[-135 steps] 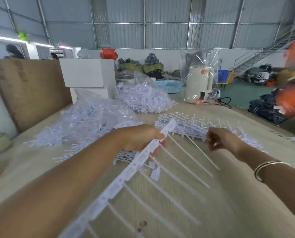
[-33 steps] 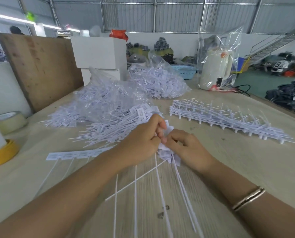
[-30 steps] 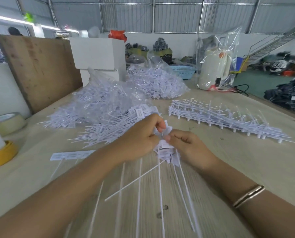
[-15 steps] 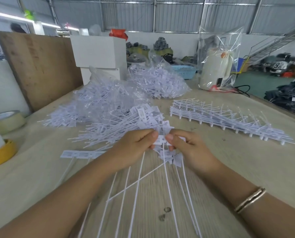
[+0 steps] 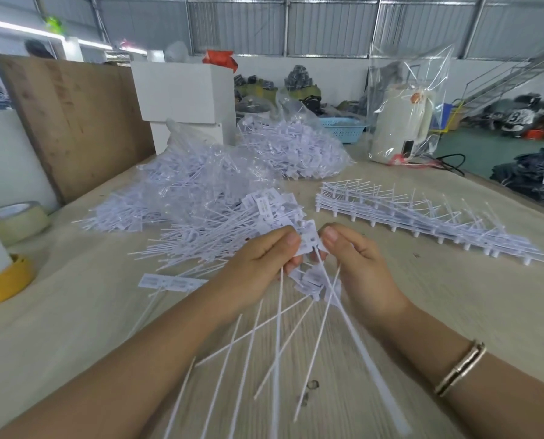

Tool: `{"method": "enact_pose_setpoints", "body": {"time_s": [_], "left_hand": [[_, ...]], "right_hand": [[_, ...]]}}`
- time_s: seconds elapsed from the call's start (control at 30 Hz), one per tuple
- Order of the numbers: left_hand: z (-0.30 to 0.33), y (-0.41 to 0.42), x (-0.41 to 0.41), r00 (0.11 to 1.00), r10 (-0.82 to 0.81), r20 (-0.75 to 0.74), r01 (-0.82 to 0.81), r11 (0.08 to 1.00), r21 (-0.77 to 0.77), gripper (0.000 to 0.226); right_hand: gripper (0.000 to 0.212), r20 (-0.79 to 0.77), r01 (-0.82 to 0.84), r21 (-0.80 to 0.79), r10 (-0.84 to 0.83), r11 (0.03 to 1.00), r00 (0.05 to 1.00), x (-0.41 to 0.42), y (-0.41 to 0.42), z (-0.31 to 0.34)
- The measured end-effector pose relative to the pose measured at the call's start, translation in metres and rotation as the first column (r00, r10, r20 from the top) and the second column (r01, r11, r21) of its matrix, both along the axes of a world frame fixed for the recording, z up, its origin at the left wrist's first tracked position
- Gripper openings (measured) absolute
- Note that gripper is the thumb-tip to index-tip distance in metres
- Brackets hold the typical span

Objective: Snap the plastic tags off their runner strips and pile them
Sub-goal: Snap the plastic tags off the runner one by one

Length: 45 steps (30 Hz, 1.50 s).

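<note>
Both hands meet at the table's middle. My left hand (image 5: 258, 264) and my right hand (image 5: 356, 267) pinch the flat heads of a bunch of white plastic tags (image 5: 310, 242), whose long thin tails (image 5: 277, 350) fan out toward me over the wood. Just behind the hands lies a loose pile of snapped-off tags (image 5: 220, 229). A short piece of runner strip (image 5: 169, 282) with a few tags lies flat to the left. A stack of whole runner strips (image 5: 416, 217) stretches along the right.
Clear bags full of tags (image 5: 289, 147) sit further back. Two tape rolls (image 5: 8, 277) are at the left edge, a plywood board (image 5: 74, 122) and a white box (image 5: 182, 90) behind them. A bagged white appliance (image 5: 403, 125) with a black cord stands far right.
The hands have lifted slightly and drawn a little apart, now pinching a tag head between them. The tails have fanned out wider. The short strip on the left stays put.
</note>
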<state>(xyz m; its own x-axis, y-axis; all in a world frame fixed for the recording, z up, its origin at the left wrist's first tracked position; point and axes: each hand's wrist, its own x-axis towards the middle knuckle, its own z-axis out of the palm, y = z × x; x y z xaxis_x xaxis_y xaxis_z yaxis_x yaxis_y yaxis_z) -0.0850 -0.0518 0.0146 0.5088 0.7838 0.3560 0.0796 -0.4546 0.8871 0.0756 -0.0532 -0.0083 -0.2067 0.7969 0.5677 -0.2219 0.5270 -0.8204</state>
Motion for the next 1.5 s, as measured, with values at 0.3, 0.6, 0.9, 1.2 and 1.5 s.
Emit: {"method": "enact_pose_setpoints", "body": {"time_s": [0.3, 0.6, 0.9, 1.2, 1.5], "left_hand": [[-0.009, 0.007, -0.005, 0.992, -0.115, 0.051, 0.119, 0.991, -0.067, 0.037], [-0.016, 0.015, -0.013, 0.967, 0.108, -0.229, -0.068, 0.982, 0.177, 0.039], [-0.016, 0.017, -0.012, 0.839, 0.392, -0.376, -0.165, 0.844, 0.511, 0.047], [-0.012, 0.022, -0.019, 0.745, 0.485, -0.458, -0.15, 0.791, 0.593, 0.039], [-0.013, 0.023, -0.017, 0.949, 0.183, -0.258, -0.106, 0.952, 0.285, 0.036]], "right_hand": [[0.061, -0.081, -0.351, -0.184, 0.341, 0.918, 0.936, 0.009, 0.005, -0.001], [0.034, 0.432, 0.432, -0.049, -0.371, 0.901, 0.822, 0.031, 0.014, 0.0], [0.02, 0.514, 0.448, 0.192, -0.478, 0.873, 0.712, 0.019, 0.013, -0.002], [0.028, 0.313, 0.237, -0.127, -0.188, 0.963, 0.931, 0.014, 0.005, 0.001], [0.03, 0.299, 0.201, -0.146, -0.15, 0.969, 0.942, 0.008, -0.001, 0.003]]}}
